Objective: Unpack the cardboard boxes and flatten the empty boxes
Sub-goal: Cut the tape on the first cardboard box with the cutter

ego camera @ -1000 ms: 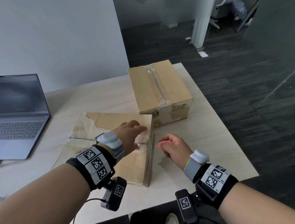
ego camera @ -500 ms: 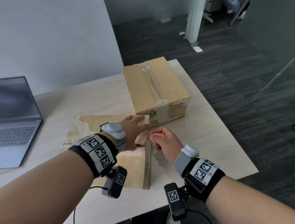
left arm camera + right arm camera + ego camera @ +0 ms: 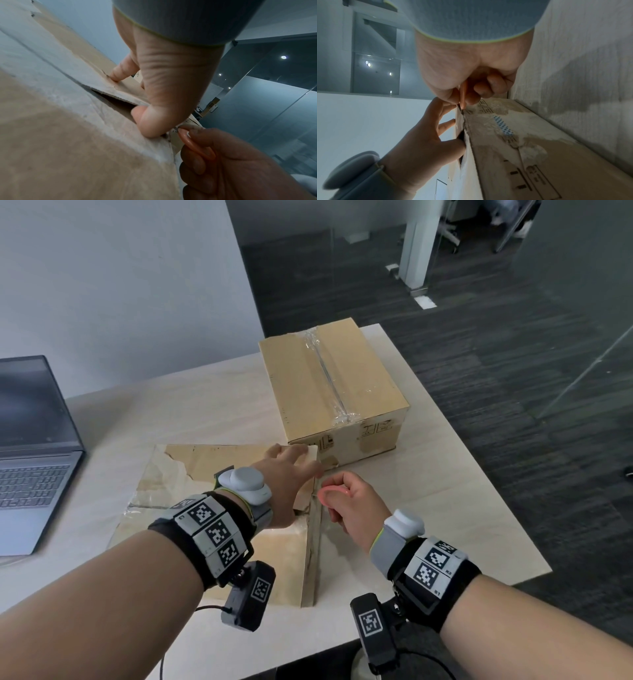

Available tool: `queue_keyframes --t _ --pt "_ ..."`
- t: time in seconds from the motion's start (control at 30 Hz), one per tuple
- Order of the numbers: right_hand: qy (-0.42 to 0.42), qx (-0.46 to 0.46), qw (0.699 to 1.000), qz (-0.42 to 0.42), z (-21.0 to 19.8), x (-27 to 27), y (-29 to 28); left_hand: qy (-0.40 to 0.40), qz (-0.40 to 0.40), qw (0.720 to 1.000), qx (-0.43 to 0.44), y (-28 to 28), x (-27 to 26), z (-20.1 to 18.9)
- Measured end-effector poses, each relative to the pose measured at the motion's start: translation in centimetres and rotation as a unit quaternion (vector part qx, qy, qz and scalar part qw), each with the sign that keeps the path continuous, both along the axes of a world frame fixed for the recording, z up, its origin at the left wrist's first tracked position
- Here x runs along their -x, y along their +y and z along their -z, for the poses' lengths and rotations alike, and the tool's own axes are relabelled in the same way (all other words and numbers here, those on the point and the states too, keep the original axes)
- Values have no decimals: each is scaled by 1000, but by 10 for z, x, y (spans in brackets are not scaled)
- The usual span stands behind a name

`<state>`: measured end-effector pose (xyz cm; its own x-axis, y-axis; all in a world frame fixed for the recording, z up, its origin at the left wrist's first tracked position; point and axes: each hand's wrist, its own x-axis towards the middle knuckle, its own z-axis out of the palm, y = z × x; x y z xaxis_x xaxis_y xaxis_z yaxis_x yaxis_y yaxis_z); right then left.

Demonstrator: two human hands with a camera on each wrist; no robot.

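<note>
A low, worn cardboard box (image 3: 277, 559) lies in front of me on the table. My left hand (image 3: 291, 463) presses on its top flap near the far right corner, fingers straight, thumb at the slit under the flap (image 3: 109, 94). My right hand (image 3: 352, 505) grips a small pink cutter (image 3: 334, 491), whose tip touches the box's top right edge just beside the left thumb (image 3: 147, 121). From the right wrist, the cutter (image 3: 463, 93) meets the edge above the box's printed side (image 3: 513, 162). A taller box (image 3: 308, 381) sealed with clear tape stands right behind.
An open grey laptop (image 3: 30, 446) sits at the table's left. The pale wooden table (image 3: 462, 508) ends shortly to the right and front, with dark carpet beyond. A white wall stands behind on the left, with glass partitions and a pillar (image 3: 416, 244) farther off.
Both hands have moved forward along the near box towards its far right corner. The right hand has brought the pink cutter from beside the box up to its top edge.
</note>
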<state>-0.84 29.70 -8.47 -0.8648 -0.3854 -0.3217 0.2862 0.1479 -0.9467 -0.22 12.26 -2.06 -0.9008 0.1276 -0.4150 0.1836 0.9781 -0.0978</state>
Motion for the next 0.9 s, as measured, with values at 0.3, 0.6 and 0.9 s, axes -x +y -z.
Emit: queue_keyframes --t 0.3,0.6,0.9 --pt "39 -17 999 -22 -4 2 2 -13 -5 1000 15 3 4 -1" --pt "53 -16 998 15 -1 -1 8 5 19 1000 -14 -4 1 8" --pt "36 4 999 0 3 0 -2 15 28 999 -31 -5 1 4"
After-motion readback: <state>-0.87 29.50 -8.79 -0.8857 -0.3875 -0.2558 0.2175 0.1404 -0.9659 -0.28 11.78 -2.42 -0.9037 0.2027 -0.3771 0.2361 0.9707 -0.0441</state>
